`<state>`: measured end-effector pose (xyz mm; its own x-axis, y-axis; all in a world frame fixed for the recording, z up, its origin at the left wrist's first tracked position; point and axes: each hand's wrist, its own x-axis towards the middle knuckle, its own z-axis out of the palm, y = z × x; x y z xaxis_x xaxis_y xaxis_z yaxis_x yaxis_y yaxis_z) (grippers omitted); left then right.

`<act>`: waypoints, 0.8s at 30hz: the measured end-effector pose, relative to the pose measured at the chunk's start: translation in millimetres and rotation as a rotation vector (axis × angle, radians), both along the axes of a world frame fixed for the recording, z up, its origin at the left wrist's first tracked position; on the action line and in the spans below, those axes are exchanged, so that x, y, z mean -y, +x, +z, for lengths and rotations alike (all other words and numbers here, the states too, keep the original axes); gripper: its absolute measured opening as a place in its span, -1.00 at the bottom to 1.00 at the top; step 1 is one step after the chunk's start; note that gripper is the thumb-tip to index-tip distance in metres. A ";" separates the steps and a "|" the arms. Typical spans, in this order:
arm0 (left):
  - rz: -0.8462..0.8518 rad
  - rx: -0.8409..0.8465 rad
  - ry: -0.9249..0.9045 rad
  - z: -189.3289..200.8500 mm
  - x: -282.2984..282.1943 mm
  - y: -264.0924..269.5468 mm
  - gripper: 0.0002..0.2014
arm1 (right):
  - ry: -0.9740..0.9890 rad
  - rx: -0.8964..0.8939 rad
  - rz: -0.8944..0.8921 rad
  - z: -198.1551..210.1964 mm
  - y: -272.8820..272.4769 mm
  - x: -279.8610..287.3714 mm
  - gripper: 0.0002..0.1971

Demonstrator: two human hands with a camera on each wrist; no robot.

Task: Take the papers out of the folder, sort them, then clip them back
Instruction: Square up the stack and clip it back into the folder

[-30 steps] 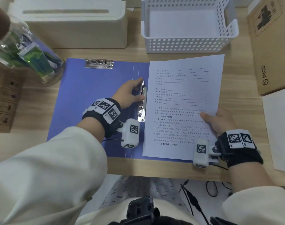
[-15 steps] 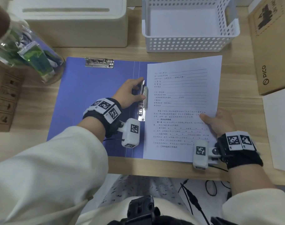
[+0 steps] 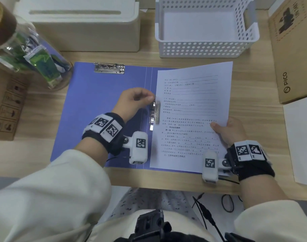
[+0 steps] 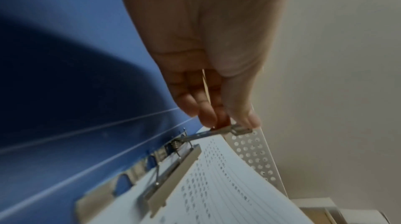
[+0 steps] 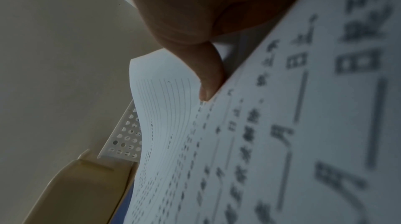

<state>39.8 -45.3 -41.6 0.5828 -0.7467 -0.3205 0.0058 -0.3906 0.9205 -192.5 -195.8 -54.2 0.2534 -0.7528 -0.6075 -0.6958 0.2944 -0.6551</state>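
Observation:
An open blue folder point(image 3: 100, 109) lies flat on the wooden desk. A printed paper stack point(image 3: 189, 119) rests on its right half, its left edge under the metal spine clip point(image 3: 155, 114). My left hand point(image 3: 140, 99) pinches the clip's lever point(image 4: 219, 130) between thumb and fingertips and holds it raised, as the left wrist view shows. My right hand point(image 3: 227, 131) grips the papers' right edge point(image 5: 238, 124), thumb on top. A second metal clip point(image 3: 109, 68) sits at the top edge of the folder's left half.
A white perforated basket point(image 3: 205, 48) and a cream box point(image 3: 82, 23) stand behind the folder. A glass jar point(image 3: 27, 49) lies at the left, a cardboard box point(image 3: 292, 49) at the right, and a loose white sheet point(image 3: 301, 140) at the right edge.
My left hand has lifted the clip's lever upward. The paper stack has shifted slightly and tilted; my right hand keeps its grip on the right edge.

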 end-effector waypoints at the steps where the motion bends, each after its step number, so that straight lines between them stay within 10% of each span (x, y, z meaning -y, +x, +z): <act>1: -0.007 -0.027 0.010 2.4 -6.1 -3.0 -0.82 | -0.003 -0.003 0.007 0.5 0.2 -0.4 -0.65; 15: -0.118 0.019 0.175 -0.4 -23.8 -21.2 -0.73 | -0.020 -0.022 0.064 3.5 -0.4 -0.2 -0.66; 24: -0.193 0.623 0.524 -25.2 -26.5 -34.0 -0.17 | -0.056 -0.037 0.080 2.5 -0.7 -0.8 -0.66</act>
<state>5.8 -18.8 -66.9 0.6453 -0.6955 -0.3159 -0.5550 -0.7110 0.4318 -193.3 -195.0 -51.7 0.2922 -0.7642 -0.5750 -0.7397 0.2004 -0.6424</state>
